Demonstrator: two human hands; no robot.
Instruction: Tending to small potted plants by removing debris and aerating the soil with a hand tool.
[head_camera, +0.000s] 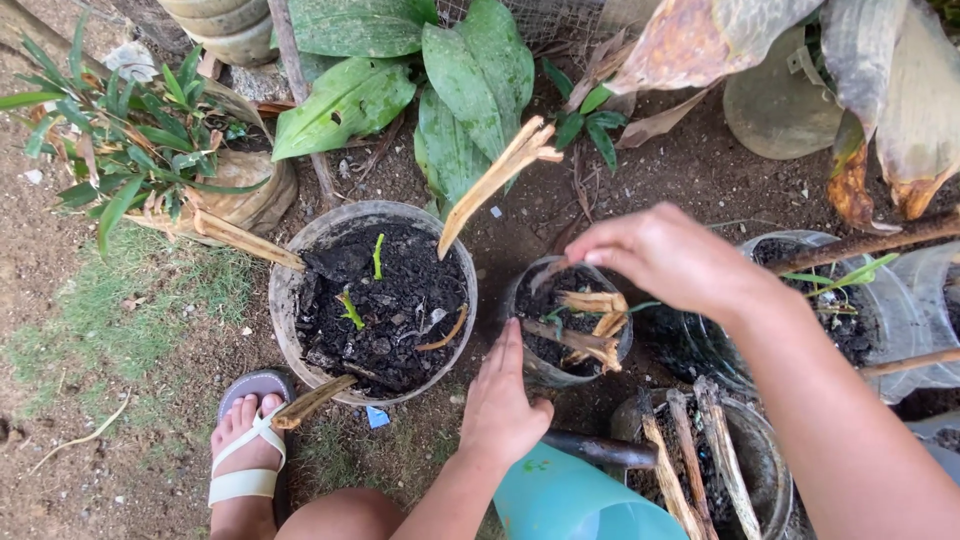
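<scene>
Small pot (548, 368) of dark soil is sitting on bare ground in the middle of the view, just right of a larger round pot (300, 290), with dry wood pieces (590, 325) lying across its soil. The right hand (668, 258) is hovering just above the small pot's rim, fingers curled downward and pinched narrowly together; whether it is gripping anything cannot be told. The left hand (503, 405) is resting against the near left side of the small pot, fingers straight and held together, palm open, holding nothing.

The larger pot is filled with black soil, and two small green shoots (352, 308) are standing in it. A long dry split stalk (495, 180) is leaning up from its right edge. Broad green leaves (455, 90) are spreading at the top of the view. A light blue plastic container (570, 500) is lying near the left wrist. A foot in a white sandal (245, 450) is showing at the lower left. More pots (760, 470) holding dry sticks are sitting to the right.
</scene>
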